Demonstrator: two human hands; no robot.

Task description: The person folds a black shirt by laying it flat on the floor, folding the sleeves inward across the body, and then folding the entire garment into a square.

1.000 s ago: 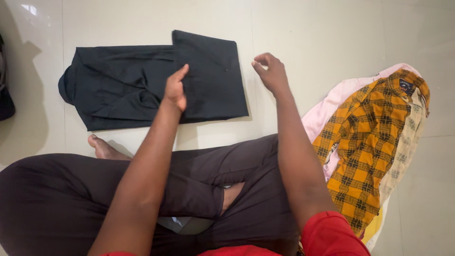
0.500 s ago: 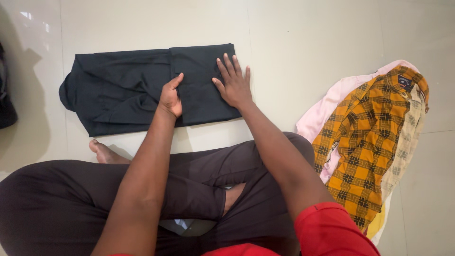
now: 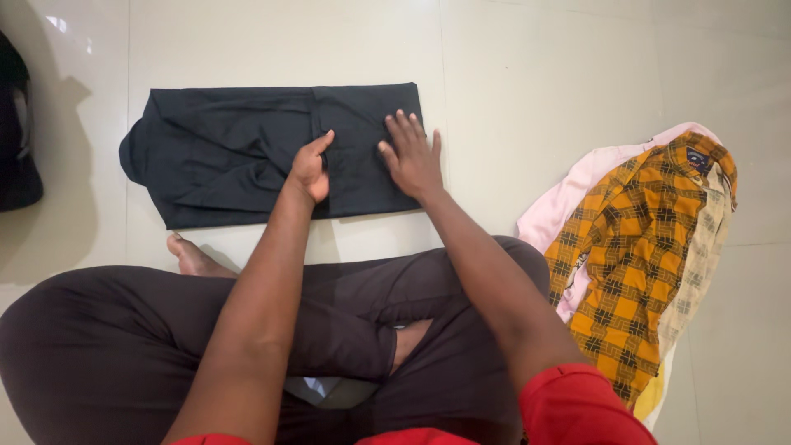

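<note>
Presently we sit cross-legged on a pale tiled floor [image 3: 535,74], glossy and hard, with a dark folded garment [image 3: 239,148] laid flat directly ahead of our knees. Its long axis runs left to right across our front; the right-hand part is doubled over, the fold edge standing as a straight vertical line near the middle. The cloth is matte, thin and limp, with soft creases and a rounded bulge at its left end; the right end is square-cornered.

Our left hand [image 3: 311,167] rests on the garment just beside that fold line, fingers loosely curled and thumb raised, pressing the cloth rather than pinching it, as far as we can tell. Our right hand [image 3: 412,156] lies open and flat, fingers spread, palm down on the doubled section near the garment's right edge. Both hands touch the cloth; the right is nearer the free right end, the left nearer the centre. Neither grips anything.

To our right, well apart from the dark garment, a heap of clothing lies on the floor: an orange-and-black checked shirt [image 3: 638,247] uppermost, woven and crumpled, over a pale pink cloth [image 3: 568,185] and a cream patterned piece [image 3: 700,264]. At the floor's far left edge we note a dark object [image 3: 16,156], cut off by the frame and not identifiable.
</note>
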